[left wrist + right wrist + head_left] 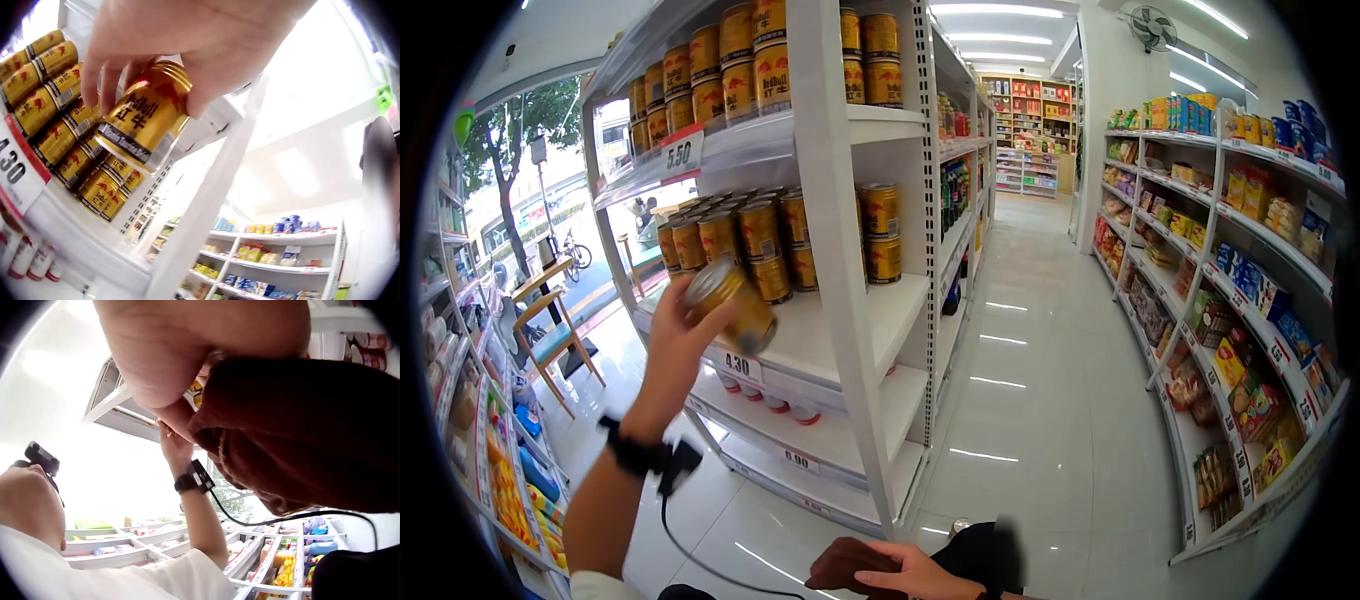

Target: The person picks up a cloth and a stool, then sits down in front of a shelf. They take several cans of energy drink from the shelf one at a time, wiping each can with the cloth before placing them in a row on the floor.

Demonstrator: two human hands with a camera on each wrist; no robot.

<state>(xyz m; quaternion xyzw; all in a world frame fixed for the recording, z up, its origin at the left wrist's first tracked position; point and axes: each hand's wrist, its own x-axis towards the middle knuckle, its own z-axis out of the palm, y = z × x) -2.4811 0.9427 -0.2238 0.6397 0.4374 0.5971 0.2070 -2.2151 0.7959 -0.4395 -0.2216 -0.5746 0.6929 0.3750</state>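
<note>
My left hand (pixel 677 325) grips a gold Red Bull can (pixel 745 312) near its top, thumb on one side and fingers on the other. The can is tilted and held just in front of the shelf edge, over the 4.30 price tag (pixel 743 364). Its logo faces the camera in the left wrist view, where the can (pixel 145 119) hangs below the palm. Behind it, rows of similar gold cans (pixel 762 232) stand stacked on the shelf. Low at the front, my right hand (pixel 920 573) holds a dark brown cloth (pixel 840 563), bunched up in the right wrist view.
A white shelf post (pixel 835 250) rises just right of the can. More gold cans (pixel 740 85) fill the shelf above, and white-and-red cans (pixel 776 403) stand below. A black cable (pixel 690 535) hangs from the left wrist. Across the aisle (pixel 1020 400) is a snack shelf (pixel 1220 260).
</note>
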